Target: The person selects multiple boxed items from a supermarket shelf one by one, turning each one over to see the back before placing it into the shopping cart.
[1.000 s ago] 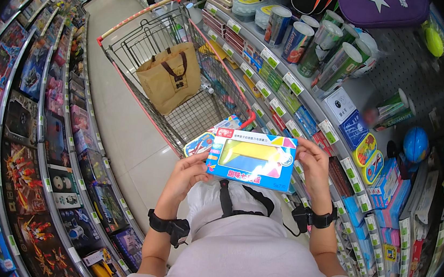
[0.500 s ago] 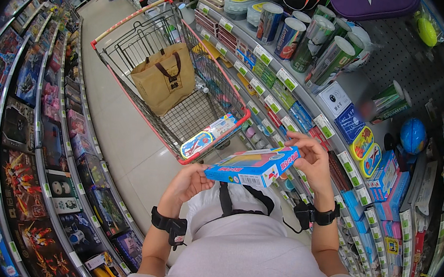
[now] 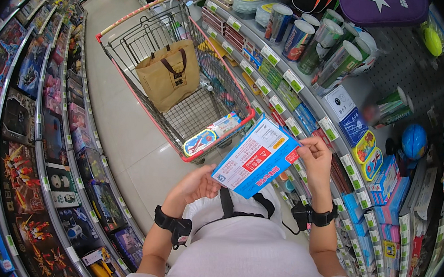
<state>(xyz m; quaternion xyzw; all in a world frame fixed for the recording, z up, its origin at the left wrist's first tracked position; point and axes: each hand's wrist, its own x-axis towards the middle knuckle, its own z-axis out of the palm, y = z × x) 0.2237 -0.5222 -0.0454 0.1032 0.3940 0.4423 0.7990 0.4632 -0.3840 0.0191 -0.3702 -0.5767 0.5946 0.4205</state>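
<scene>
A flat blue-and-white cardboard box [image 3: 255,155] is held up in front of me, its broad printed face with a red warning patch turned upward. My left hand [image 3: 197,182] grips the box's left corner between thumb and fingers. At the opposite corner, my right hand [image 3: 315,158] pinches the edge, thumb and fingertips closed on it. Just beyond the box stands a wire shopping cart [image 3: 180,99] with a red rim. Both wrists wear black strapped devices.
In the cart lies a tan tote bag [image 3: 170,76] with dark handles. Toy boxes [image 3: 23,177] fill the shelves on the left. On the right, shelves carry clear tubes [image 3: 298,40], a purple case [image 3: 382,12] and a blue ball [image 3: 414,141]. A tiled aisle floor [image 3: 146,165] runs between.
The box has been tipped over in my hands, so its printed white-and-blue face now shows instead of its side edge and windowed front. Both hands kept hold.
</scene>
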